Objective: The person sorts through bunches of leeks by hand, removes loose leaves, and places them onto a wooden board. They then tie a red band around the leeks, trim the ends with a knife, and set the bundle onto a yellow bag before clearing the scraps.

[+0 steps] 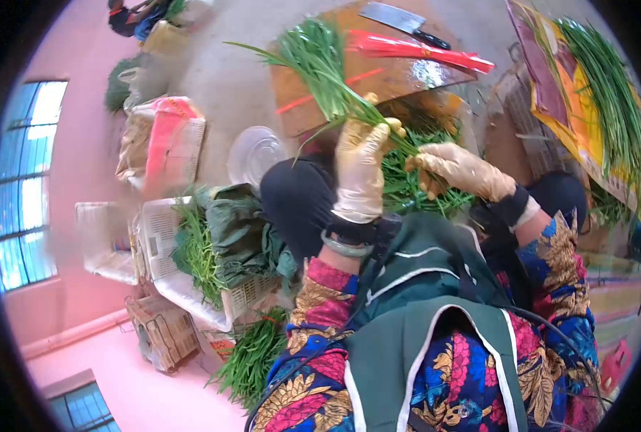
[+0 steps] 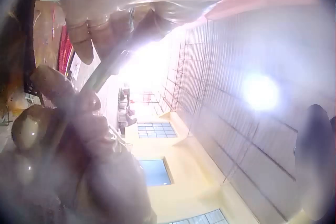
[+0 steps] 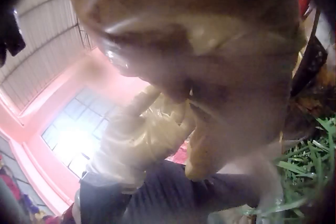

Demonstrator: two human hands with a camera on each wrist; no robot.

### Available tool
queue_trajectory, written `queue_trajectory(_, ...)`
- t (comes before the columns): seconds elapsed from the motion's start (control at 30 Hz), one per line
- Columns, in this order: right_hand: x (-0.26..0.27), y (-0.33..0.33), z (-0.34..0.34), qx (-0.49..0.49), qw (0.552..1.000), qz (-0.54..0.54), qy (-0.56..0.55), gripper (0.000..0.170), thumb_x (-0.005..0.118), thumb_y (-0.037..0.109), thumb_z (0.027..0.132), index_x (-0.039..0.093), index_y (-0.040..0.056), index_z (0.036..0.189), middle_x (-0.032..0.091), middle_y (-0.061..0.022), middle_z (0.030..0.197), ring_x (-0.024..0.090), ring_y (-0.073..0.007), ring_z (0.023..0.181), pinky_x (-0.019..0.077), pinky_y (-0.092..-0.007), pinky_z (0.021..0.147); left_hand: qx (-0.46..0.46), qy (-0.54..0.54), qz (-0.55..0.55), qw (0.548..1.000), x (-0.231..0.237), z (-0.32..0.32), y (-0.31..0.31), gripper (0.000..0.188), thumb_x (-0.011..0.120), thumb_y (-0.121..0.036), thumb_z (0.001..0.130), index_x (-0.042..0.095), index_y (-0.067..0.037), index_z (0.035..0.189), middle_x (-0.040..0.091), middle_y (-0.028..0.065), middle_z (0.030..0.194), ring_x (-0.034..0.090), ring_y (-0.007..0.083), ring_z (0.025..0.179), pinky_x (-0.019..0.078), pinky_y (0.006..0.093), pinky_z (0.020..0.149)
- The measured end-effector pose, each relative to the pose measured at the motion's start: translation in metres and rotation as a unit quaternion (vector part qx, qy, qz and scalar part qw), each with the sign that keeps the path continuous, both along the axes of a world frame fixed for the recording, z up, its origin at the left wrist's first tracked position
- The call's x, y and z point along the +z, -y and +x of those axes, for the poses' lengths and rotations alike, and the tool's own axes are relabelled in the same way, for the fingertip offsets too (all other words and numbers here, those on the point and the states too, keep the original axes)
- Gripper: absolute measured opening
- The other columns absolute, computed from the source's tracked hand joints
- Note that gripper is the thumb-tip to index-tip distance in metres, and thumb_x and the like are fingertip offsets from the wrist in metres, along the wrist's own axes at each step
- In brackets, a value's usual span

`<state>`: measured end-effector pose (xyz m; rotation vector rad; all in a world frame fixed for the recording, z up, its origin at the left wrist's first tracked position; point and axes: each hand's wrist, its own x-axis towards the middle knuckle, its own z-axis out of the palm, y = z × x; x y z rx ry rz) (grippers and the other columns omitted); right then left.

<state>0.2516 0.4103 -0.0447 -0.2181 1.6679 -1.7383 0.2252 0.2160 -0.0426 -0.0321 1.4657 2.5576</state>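
1. Plainly, the left yellowish-gloved hand (image 1: 360, 173) grips the long, leafy green bunch (image 1: 313, 65) over the brown wooden board's (image 1: 399, 75) near edge.
2. The right yellowish-gloved hand (image 1: 468, 171) pinches its stalks.
3. Only the head view shows the black-handled steel cleaver (image 1: 392, 16).

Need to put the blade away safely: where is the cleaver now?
In the head view, the cleaver lies at the top, right of centre, on the brown board, just beyond the red strips.

We can read no text, label, brand, number or sign in any view. Any marks on the red strips (image 1: 414, 50) or yellow sheet (image 1: 574, 93) are too unclear for us.
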Motion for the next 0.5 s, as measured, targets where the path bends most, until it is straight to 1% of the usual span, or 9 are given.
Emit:
queue_trajectory(0.03,0.007,0.003,0.001,-0.008,1.000,-0.005,0.010,0.036,0.041,0.032,0.102,0.060,0.0017,0.106,0.058,-0.0028,0.072,0.059,-0.0105,0.062,0.0478,-0.0248,0.056,0.011,0.008,0.015,1.000,0.000,0.001,-0.002,0.042,0.058,-0.006,0.093,0.047,-0.007,0.133,0.066,0.0105,0.101,0.064,0.0199,0.088,0.0522,0.0356,0.080)
queue_trajectory(0.07,0.001,0.002,-0.001,0.015,0.997,0.005,-0.071,0.037,0.042,0.035,0.102,0.060,0.0019,0.105,0.057,-0.0018,0.070,0.057,-0.0103,0.061,0.0462,-0.0243,0.056,-0.001,0.008,0.049,0.999,0.000,0.002,-0.003,0.039,0.058,-0.008,0.093,0.049,-0.007,0.131,0.066,0.0101,0.101,0.064,0.0192,0.088,0.0520,0.0337,0.079)
queue_trajectory(0.1,-0.003,0.004,0.001,-0.004,0.998,-0.016,-0.057,0.038,0.043,0.037,0.102,0.060,0.0024,0.102,0.057,-0.0013,0.069,0.056,-0.0103,0.061,0.0446,-0.0241,0.055,0.008,0.062,0.035,0.997,0.008,0.004,-0.005,0.038,0.060,-0.010,0.092,0.050,-0.006,0.129,0.065,0.0097,0.102,0.064,0.0187,0.087,0.0517,0.0319,0.077)
queue_trajectory(0.17,0.003,0.005,0.003,-0.028,0.999,-0.046,0.004,0.037,0.044,0.038,0.101,0.061,0.0043,0.100,0.059,-0.0015,0.070,0.059,-0.0109,0.060,0.0479,-0.0248,0.055,-0.048,0.071,0.025,0.996,0.001,0.007,-0.008,0.046,0.066,-0.014,0.089,0.047,-0.006,0.130,0.065,0.0093,0.103,0.063,0.0178,0.085,0.0501,0.0288,0.072)
queue_trajectory(0.2,0.009,0.005,0.004,-0.031,0.999,-0.023,0.013,0.038,0.044,0.038,0.101,0.062,0.0048,0.097,0.060,-0.0018,0.071,0.060,-0.0111,0.060,0.0494,-0.0252,0.054,-0.086,0.067,-0.017,0.994,-0.008,0.010,-0.008,0.052,0.068,-0.015,0.088,0.045,-0.005,0.133,0.065,0.0085,0.106,0.063,0.0167,0.086,0.0493,0.0272,0.071)
queue_trajectory(0.23,0.016,0.005,0.005,-0.030,0.999,-0.017,0.015,0.040,0.043,0.039,0.101,0.063,0.0049,0.095,0.061,-0.0026,0.072,0.060,-0.0112,0.059,0.0496,-0.0250,0.054,-0.094,0.059,-0.002,0.994,-0.020,0.014,-0.009,0.055,0.068,-0.014,0.088,0.043,-0.005,0.135,0.065,0.0076,0.109,0.062,0.0153,0.088,0.0491,0.0267,0.073)
queue_trajectory(0.27,0.011,0.003,0.003,-0.012,1.000,0.005,-0.028,0.040,0.043,0.038,0.101,0.064,0.0043,0.095,0.062,-0.0038,0.070,0.061,-0.0124,0.058,0.0493,-0.0247,0.054,-0.094,0.041,-0.009,0.995,-0.025,0.017,-0.010,0.055,0.068,-0.012,0.088,0.044,-0.005,0.136,0.065,0.0069,0.110,0.062,0.0143,0.091,0.0492,0.0270,0.076)
queue_trajectory(0.4,0.013,0.003,0.006,-0.008,1.000,-0.009,0.023,0.039,0.041,0.033,0.100,0.064,0.0016,0.097,0.062,-0.0058,0.069,0.063,-0.0152,0.058,0.0483,-0.0248,0.053,-0.080,0.109,0.035,0.990,-0.023,0.021,-0.009,0.051,0.065,-0.006,0.088,0.046,-0.005,0.136,0.066,0.0058,0.103,0.063,0.0145,0.090,0.0498,0.0270,0.075)
queue_trajectory(0.5,0.019,0.003,0.008,-0.067,0.997,0.007,0.027,0.035,0.040,0.029,0.101,0.061,0.0004,0.103,0.063,-0.0065,0.074,0.064,-0.0154,0.058,0.0488,-0.0251,0.053,-0.049,0.121,0.028,0.991,-0.021,0.019,-0.006,0.046,0.064,-0.006,0.088,0.049,-0.005,0.132,0.066,0.0062,0.101,0.063,0.0151,0.088,0.0512,0.0290,0.075)
